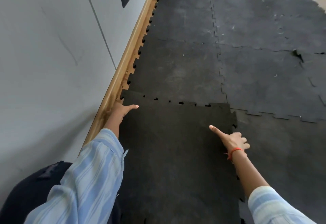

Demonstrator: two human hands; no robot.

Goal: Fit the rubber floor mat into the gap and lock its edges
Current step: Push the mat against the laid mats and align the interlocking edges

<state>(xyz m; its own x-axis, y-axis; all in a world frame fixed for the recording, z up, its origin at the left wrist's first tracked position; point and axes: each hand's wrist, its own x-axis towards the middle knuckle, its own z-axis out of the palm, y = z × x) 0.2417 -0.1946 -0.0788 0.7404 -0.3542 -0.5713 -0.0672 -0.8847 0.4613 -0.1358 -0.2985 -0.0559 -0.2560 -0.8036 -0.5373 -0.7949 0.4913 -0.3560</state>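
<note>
So the rubber floor mat is sitting in the gap now, between the wooden skirting on the wall side and the already-laid mats ahead and to the right. It's not locked, though. Along the far seam I can see a row of little dark holes where the teeth haven't dropped in, and the far right corner looks like it's riding on top of its neighbour.

My left hand is down at the mat's wall-side edge, fingers tucked over or under it (can't tell which), thumb lying flat on top. My right hand is over by the right edge, thumb stretched out onto the mat, other fingers curled; it isn't gripping anything as far as I can see.

To do this bit well, I reckon I should nudge the mat forward until the teeth line up first, then press down tab by tab, working from the wall corner across. Mashing a misaligned seam probably just buckles it.
</note>
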